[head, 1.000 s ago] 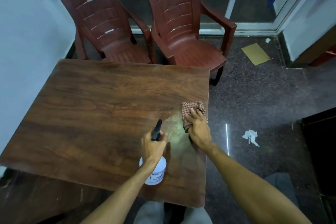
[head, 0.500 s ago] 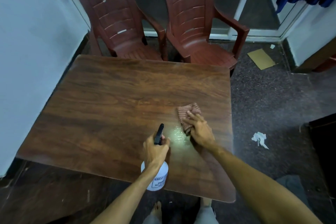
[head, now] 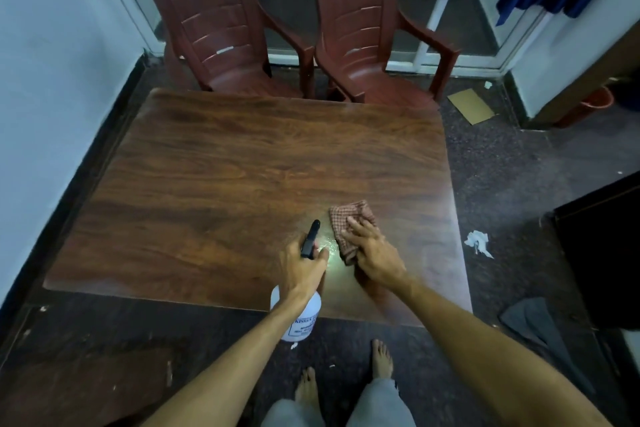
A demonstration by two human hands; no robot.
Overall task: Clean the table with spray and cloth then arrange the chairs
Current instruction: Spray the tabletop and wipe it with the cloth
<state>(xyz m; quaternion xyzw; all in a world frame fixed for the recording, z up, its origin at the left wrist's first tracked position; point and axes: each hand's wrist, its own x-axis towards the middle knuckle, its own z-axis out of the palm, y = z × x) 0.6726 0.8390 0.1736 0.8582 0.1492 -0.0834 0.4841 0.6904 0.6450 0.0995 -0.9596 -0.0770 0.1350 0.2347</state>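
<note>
Dark speckled flooring surrounds a wooden table (head: 225,184), with a maroon left chair (head: 221,28) and right chair (head: 360,21) side by side at its far edge. Near the front edge, the person's left hand (head: 301,270) grips a white spray bottle (head: 301,319) by its black trigger head, while the right hand (head: 374,253) presses flat-fingered on a checked cloth (head: 349,215) lying on the tabletop beside a wet patch (head: 329,250).

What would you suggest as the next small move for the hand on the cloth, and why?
Probably slide the right hand and its checked cloth leftward across the wet patch. Droplets glisten on the table left of the cloth, ahead of the spray bottle in the left hand, and the cloth does not cover them.
</note>
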